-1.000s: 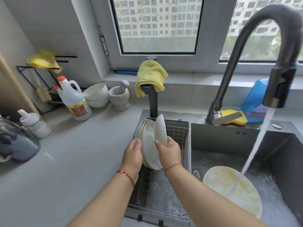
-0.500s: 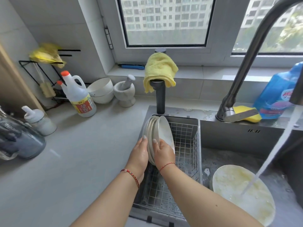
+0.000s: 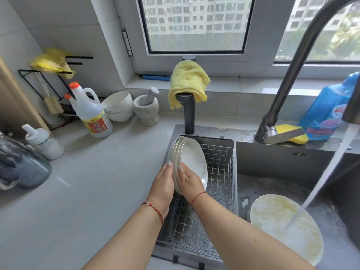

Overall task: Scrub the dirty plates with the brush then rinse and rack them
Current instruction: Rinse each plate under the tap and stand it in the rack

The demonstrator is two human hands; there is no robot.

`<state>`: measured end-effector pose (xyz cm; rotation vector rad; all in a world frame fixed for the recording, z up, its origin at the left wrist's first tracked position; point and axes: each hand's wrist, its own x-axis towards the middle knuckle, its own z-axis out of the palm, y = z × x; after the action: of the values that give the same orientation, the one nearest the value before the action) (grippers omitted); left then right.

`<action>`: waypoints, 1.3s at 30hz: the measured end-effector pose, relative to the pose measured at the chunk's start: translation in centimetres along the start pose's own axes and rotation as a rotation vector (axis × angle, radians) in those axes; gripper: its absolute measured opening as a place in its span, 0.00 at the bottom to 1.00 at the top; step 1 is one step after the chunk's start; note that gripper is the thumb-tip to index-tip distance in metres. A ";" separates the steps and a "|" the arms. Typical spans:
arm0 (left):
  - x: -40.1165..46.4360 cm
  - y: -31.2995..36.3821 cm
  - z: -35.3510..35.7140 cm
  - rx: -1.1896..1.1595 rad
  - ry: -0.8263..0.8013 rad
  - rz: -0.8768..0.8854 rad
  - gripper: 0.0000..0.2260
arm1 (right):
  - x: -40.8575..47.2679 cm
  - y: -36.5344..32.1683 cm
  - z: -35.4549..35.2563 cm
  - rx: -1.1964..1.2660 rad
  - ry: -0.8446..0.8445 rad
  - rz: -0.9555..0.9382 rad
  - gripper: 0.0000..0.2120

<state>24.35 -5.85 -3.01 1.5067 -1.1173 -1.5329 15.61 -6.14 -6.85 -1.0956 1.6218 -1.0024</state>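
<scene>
A few clean white plates (image 3: 191,158) stand on edge, leaning left, at the left side of the wire rack basket (image 3: 220,172) in the sink. My right hand (image 3: 190,182) grips the front plate at its lower rim. My left hand (image 3: 163,182) presses flat against the back of the stack. A dirty plate (image 3: 276,221) with yellow smears lies in the right basin under the running water stream (image 3: 327,182) from the faucet (image 3: 288,78). I see no brush in either hand.
A yellow cloth (image 3: 188,82) hangs on a black post behind the rack. A yellow sponge (image 3: 292,133) and blue detergent bottle (image 3: 329,112) sit by the faucet base. On the counter at left stand a white bottle (image 3: 91,112), bowls (image 3: 116,106), a mortar (image 3: 147,108) and a glass jar (image 3: 21,166).
The front plate has tipped back against the stack in the rack, and my view has shifted left and closer. Both hands stay on the plates.
</scene>
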 end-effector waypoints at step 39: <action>-4.4 -11.6 21.4 0.349 -0.353 -0.626 0.23 | -8.6 21.3 -30.0 -0.565 0.152 0.891 0.21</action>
<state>4.43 4.76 -13.11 2.0043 -1.2218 -2.1758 -16.05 11.88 -17.01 -0.4970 2.2722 -0.0304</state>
